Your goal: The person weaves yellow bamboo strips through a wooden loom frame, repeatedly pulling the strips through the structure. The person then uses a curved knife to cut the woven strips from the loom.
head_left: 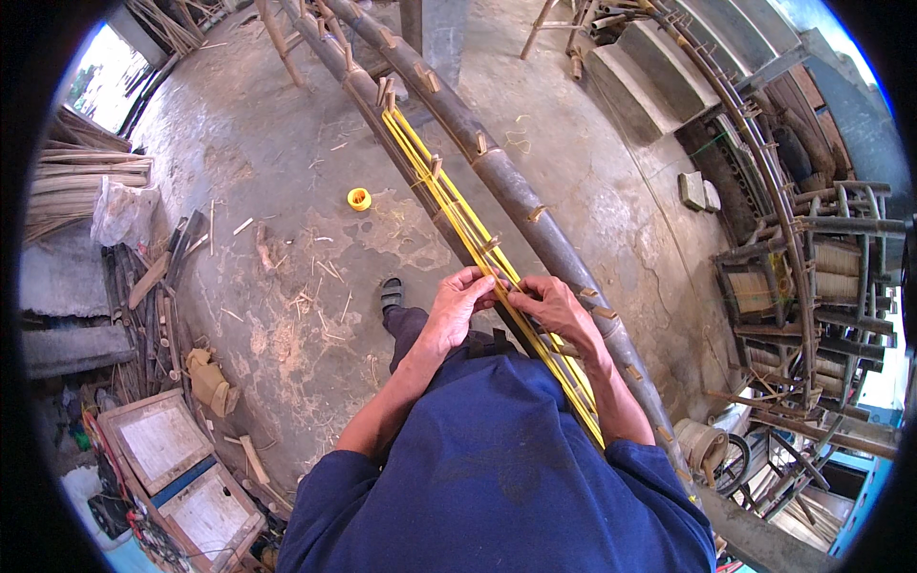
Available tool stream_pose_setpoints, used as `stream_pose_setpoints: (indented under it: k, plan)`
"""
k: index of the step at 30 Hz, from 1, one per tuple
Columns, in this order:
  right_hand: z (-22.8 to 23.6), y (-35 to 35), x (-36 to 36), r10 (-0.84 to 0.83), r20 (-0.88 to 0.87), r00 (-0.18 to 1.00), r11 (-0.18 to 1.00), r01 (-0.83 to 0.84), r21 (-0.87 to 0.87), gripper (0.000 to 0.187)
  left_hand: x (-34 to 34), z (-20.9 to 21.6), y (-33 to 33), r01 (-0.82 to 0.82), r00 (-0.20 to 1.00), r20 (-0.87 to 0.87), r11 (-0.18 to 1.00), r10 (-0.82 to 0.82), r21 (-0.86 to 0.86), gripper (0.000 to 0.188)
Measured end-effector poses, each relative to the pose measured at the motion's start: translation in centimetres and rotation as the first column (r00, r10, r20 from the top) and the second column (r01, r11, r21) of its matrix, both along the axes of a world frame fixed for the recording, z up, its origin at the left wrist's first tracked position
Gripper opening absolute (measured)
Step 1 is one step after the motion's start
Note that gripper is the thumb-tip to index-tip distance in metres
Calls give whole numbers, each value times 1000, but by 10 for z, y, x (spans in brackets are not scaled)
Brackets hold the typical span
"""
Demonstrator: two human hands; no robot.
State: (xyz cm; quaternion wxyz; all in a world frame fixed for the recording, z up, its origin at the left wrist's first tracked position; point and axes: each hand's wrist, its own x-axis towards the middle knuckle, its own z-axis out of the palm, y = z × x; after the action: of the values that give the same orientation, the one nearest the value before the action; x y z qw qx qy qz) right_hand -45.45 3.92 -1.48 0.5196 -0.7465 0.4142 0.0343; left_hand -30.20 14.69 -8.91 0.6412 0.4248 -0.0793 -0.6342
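Note:
A long frame of two dark bamboo poles with short cross pegs runs from the top centre down past my right side. Several yellow strips are stretched lengthwise between the poles. My left hand and my right hand meet over the strips in front of my chest. Both hands pinch the yellow strips at the same spot, fingertips nearly touching. My dark blue shirt hides the frame's lower part.
A yellow tape roll lies on the concrete floor, left of the frame. Bamboo offcuts and wooden boxes sit at lower left, bundled canes at far left. Concrete steps and stacked bamboo furniture frames stand on the right.

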Motion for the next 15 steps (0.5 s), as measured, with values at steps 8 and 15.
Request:
stream_pose_setpoints:
  k: [8, 15]
  plan:
    - [-3, 2, 0, -25, 17, 1000, 997, 26, -74, 34, 0, -2, 2, -21, 999, 43, 999, 19, 39, 18]
    - [0, 2, 0, -19, 2, 1000, 1000, 19, -21, 35, 3, 2, 1, 5, 999, -39, 999, -3, 52, 21]
